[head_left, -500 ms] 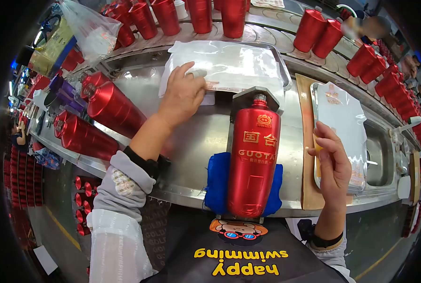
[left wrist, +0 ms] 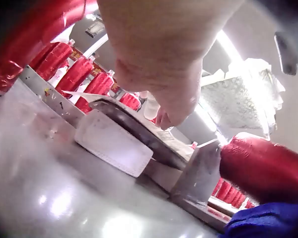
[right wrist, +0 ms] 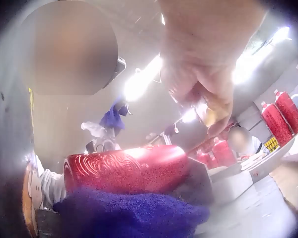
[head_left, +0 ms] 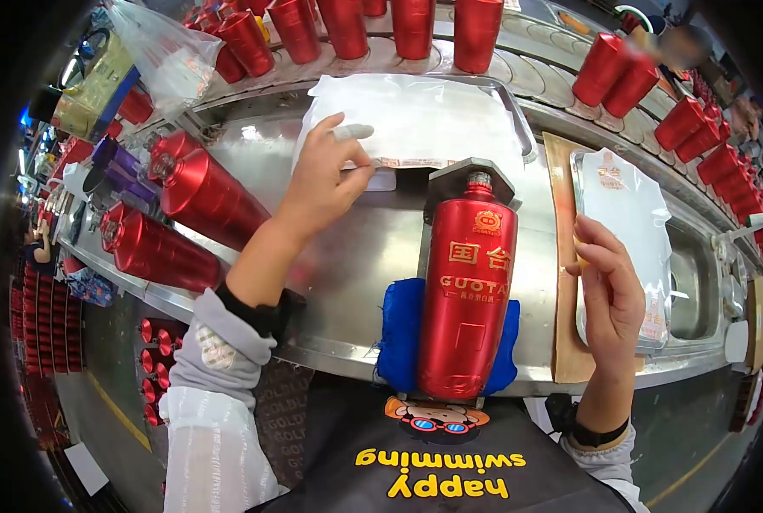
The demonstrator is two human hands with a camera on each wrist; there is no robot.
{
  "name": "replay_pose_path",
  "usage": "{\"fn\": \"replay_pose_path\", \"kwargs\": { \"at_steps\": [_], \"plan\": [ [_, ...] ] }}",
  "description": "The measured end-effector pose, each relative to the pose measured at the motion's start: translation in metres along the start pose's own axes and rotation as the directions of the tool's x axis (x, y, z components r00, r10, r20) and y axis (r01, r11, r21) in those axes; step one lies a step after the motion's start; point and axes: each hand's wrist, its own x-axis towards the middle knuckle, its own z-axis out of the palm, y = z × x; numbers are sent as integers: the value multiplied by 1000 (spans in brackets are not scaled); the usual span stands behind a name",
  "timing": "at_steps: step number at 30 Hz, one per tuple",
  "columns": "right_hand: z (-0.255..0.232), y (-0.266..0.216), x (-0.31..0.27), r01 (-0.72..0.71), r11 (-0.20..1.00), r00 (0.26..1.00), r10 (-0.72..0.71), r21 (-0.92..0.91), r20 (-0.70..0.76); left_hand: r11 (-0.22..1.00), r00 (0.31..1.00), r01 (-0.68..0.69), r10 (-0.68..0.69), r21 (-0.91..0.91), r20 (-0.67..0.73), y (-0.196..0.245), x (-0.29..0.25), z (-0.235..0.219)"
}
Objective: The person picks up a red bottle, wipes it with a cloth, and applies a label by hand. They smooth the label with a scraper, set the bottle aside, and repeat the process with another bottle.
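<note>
In the head view a red bottle (head_left: 471, 299) with gold lettering lies on its back, neck in a dark angular holder (head_left: 501, 175) and base on a blue cloth (head_left: 400, 329). My left hand (head_left: 321, 184) reaches to the front left edge of a white label sheet (head_left: 415, 111), thumb and forefinger tips close together there. Another finger, wrapped in grey, points out over the sheet. I cannot tell whether the fingertips hold a label. Right of the bottle, my right hand (head_left: 610, 295) hovers with loosely bent fingers and nothing visible in them; one finger has a yellowish cover (right wrist: 218, 113).
A second label sheet (head_left: 625, 214) lies in a tray at the right, beside a sink (head_left: 698, 274). Several red bottles (head_left: 210, 192) lean at the left. More bottles (head_left: 343, 26) stand on the conveyor (head_left: 381, 64) behind. A small white block (left wrist: 111, 141) sits near the left hand.
My left thumb and forefinger have drawn together at the sheet's edge. My right hand stays beside the bottle. The bottles on the conveyor have shifted right in view.
</note>
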Motion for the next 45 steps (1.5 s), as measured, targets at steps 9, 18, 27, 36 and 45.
{"fn": "replay_pose_path", "kwargs": {
  "at_steps": [9, 18, 27, 36, 45],
  "plan": [
    [35, -60, 32, 344, 881, 936, -350, -324, 42, 16, 852, 415, -357, -910, 382, 128, -37, -11],
    [46, -59, 33, 452, 816, 885, -461, -360, 64, 161, 926, 377, -30, -912, 377, 172, -53, -7],
    [-27, -21, 35, 137, 978, 988, -123, -156, 93, 793, 981, 161, -66, -588, 180, 171, -49, -1],
    [-85, 226, 96, -202, 518, 830, 542, -831, 136, 741, 964, 253, -244, -622, 102, 142, -80, 47],
    [-72, 204, 88, -161, 436, 920, 392, -885, 26, 355, 909, 376, -318, -856, 268, 143, -87, 64]
  ]
}}
